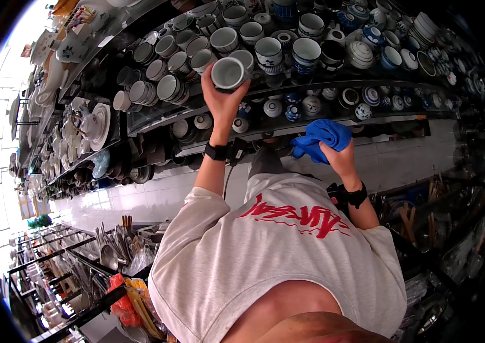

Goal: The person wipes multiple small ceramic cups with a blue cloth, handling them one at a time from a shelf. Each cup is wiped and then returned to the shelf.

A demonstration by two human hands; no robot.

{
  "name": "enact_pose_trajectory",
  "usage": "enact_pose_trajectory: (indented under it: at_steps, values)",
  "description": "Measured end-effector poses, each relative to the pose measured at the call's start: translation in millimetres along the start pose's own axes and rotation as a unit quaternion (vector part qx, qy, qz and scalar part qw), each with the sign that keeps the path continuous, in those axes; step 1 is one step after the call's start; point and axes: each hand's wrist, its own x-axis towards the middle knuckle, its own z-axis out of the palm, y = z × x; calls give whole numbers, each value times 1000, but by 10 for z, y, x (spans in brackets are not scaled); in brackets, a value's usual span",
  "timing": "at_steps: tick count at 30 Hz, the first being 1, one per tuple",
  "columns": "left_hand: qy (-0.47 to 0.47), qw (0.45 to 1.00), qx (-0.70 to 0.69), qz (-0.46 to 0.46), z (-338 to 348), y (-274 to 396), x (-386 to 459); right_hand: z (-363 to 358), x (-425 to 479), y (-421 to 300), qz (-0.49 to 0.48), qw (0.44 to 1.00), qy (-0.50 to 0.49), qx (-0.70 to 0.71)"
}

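My left hand (223,100) is closed around a white ceramic cup (227,73), thumb on one side and fingers on the other. The cup is at the front edge of the upper shelf, mouth facing me. Right behind it stands another pale cup (243,58), partly covered by it. A crumpled blue cloth (327,136) is bunched in my right hand (340,156), in front of the lower shelf and apart from the crockery. Stacked patterned cups (268,50) stand just right of the held cup, and more stacked cups (169,87) are to its left.
The upper shelf's edge (311,84) runs across the view above a lower shelf with small lidded jars (273,108). Plates (98,124) and teapots (71,47) crowd the left shelving. Behind me, racks hold metal utensils (118,240). Pale tiled floor (109,197) lies between.
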Motion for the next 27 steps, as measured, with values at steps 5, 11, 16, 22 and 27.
enact_pose_trajectory:
  at_steps: [5,11,16,22,27]
  values:
    - [105,990,93,-23,-271,-170,-243,-110,53,140,-21,1000,15,-16]
    - [172,970,126,-118,-566,-468,-227,81,190,74,-21,999,-45,11]
    - [158,955,229,-98,-693,-736,-231,234,229,-11,-22,997,-75,21]
    - [152,947,256,-124,-632,-710,-173,213,183,3,-24,997,-58,37]
    - [151,944,276,-103,-601,-864,-127,103,108,62,2,999,-52,-1]
